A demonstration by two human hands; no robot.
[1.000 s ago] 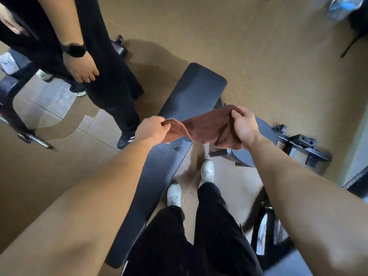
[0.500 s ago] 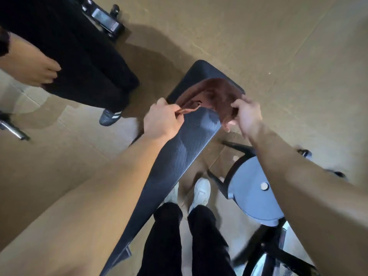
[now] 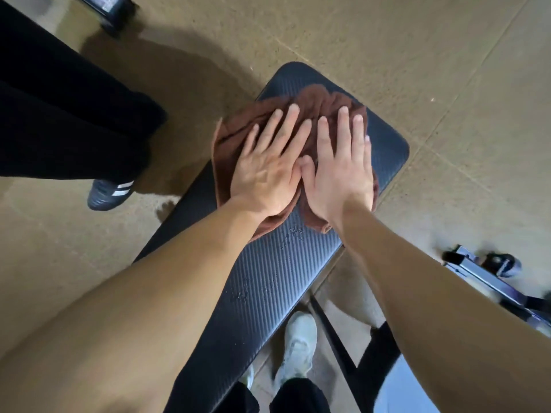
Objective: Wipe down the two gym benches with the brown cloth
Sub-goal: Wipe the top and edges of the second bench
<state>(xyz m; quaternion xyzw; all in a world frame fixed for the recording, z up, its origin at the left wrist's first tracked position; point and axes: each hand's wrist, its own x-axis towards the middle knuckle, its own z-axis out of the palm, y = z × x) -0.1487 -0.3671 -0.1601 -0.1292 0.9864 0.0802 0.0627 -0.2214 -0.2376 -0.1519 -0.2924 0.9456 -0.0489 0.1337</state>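
Change: brown cloth (image 3: 231,135), pinched at its edges above the gym bench (image 3: 268,278) half a second ago, now lying on the pad under flat palms.
Left hand (image 3: 268,171): opened out, fingers straight and splayed, pressing on the cloth.
Right hand (image 3: 340,171): likewise flat on the cloth, thumb touching the left hand.
Cloth position: bunched at the bench's far end.
Floor: another person's striped dark shoe (image 3: 111,193) left of the bench.
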